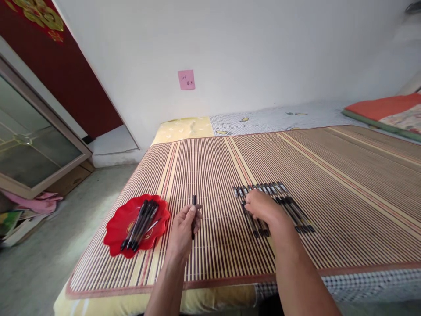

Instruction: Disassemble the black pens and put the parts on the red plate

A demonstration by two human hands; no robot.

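My left hand [187, 223] is closed around a black pen [194, 199], held upright over the mat. A short dark piece sticks out sideways by the thumb; its kind is unclear. To the right, my right hand [262, 205] reaches down onto a row of black pens [289, 206] laid side by side on the mat. Its fingers are curled together and partly hide the pens under them; what they pinch, if anything, is hidden. Left of my left hand, a red scalloped plate [113, 226] holds several dark pens [140, 226] and a thin whitish stick [153, 225].
A striped bamboo mat [210, 254] covers the bed. A folded orange cloth [384, 105] lies at the far right. Behind the bed is a white wall with a pink note [186, 80]. A glass-panelled cabinet [36, 140] stands at left, beside the floor.
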